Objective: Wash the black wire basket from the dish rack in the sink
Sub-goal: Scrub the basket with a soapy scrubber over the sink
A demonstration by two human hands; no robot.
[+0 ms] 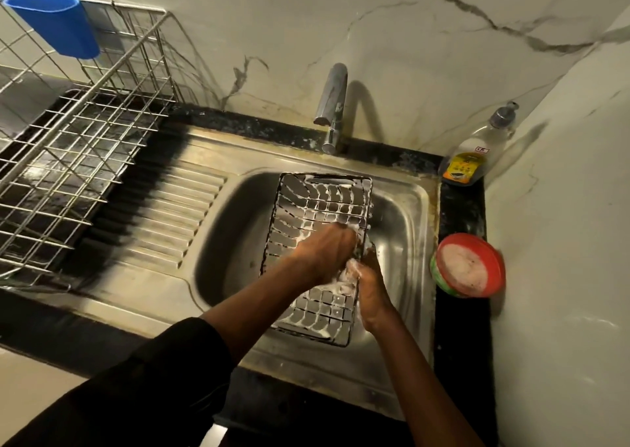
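Two hands work over the black wire basket (320, 238), which lies lengthwise in the steel sink (405, 228), covered w/ white suds across most of its grid. Head view: left hand (325, 254) is curled over the basket's right-centre, fingers bent down onto the wires, foam around the fingertips; whether it grips a scrubber underneath can't be told. Right hand (370, 288) grasps the basket's right rim, thumb side toward the left hand, the two hands touching or nearly so. Left arm wears a dark sleeve (177, 354) pushed up the forearm; right forearm is bare.

Tap (332, 105) stands at the back of the sink, spout pointing down just behind the basket's far end. Left of the sink, on the ribbed drainboard (177, 214), sits a silver dish rack (78, 146) w/ a blue cup holder (56, 23) hung on its far corner. Right side, on the black counter: a pump soap bottle (474, 150) in the back corner, and a red-rimmed round tub (468, 264) nearer, tilted, showing a whitish surface inside.
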